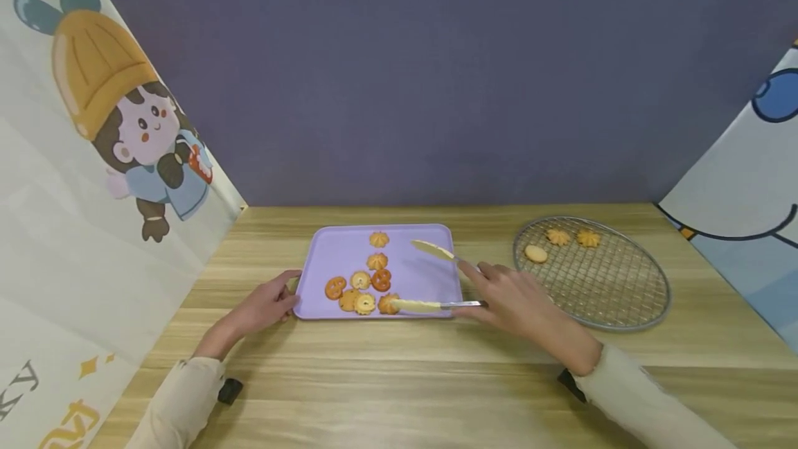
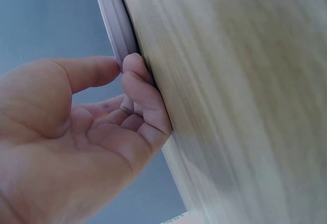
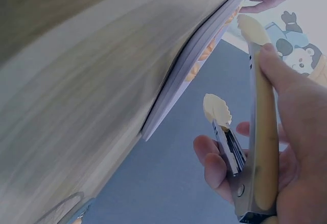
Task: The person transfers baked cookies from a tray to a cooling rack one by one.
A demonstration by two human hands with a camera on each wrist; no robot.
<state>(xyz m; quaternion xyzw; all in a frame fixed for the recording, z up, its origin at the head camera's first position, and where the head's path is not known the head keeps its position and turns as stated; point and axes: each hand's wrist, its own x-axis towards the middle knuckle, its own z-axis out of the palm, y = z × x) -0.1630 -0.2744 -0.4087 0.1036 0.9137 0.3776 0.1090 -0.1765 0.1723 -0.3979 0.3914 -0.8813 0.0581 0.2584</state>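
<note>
On the wooden table lies a lilac tray (image 1: 430, 272) with several biscuits. My left hand (image 1: 269, 303) pinches its left rim, thumb on the edge and curled fingers against its underside. My right hand (image 1: 520, 302) grips metal tongs (image 3: 265, 132) with cream scalloped tips, spread wide apart over the tray's right part. The nearer tip overlaps a flower-shaped biscuit (image 1: 387, 304) at the front in the head view. Around it lie a dark pretzel (image 1: 382, 280), a lighter pretzel (image 1: 335, 287), ring biscuits (image 1: 364, 303) and a round biscuit (image 1: 348, 301). Two more flower-shaped biscuits (image 1: 377, 261) lie further back.
Right of the tray, a round wire rack (image 1: 607, 283) holds two flower-shaped biscuits (image 1: 588, 238) and a pale oval biscuit (image 1: 535, 253) near its back left. A dark blue panel (image 1: 436, 89) stands behind the table (image 1: 374, 380). Printed cartoon walls flank both sides.
</note>
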